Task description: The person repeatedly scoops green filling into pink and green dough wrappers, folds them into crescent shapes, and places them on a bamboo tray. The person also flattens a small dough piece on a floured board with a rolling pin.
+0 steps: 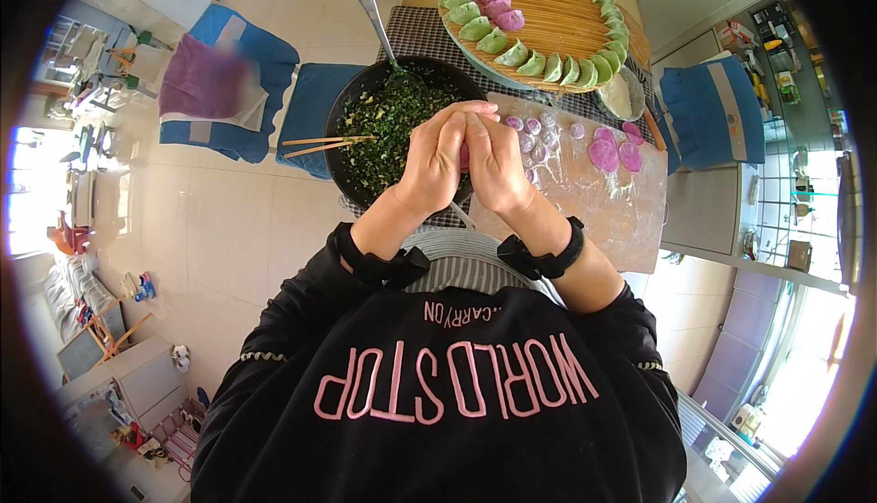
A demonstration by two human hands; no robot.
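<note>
While we press both hands together over the black pan (352,105), we hold a pink dumpling (464,156) between them. Our left hand (437,158) and our right hand (498,163) meet in front of us, and the fingers are pressed close, pinching the dumpling's edge shut. Only a thin bit of pink shows between the palms, so we cannot tell for sure which way it points; its long side seems to run up and down between our hands, away from our body. To do this step well, we think we should squeeze all along the edge, so no green filling (388,124) leaks out, and not squash the fat middle. The pan sits just under our hands, and chopsticks (324,144) rest on its left rim. On the floury board (621,211) to the right lie small purple dough pieces (534,137) and flat pink wrappers (604,154). Farther off, the round bamboo tray (557,19) holds rows of green dumplings (548,66) and some pink ones (495,0), well apart from our hands.
</note>
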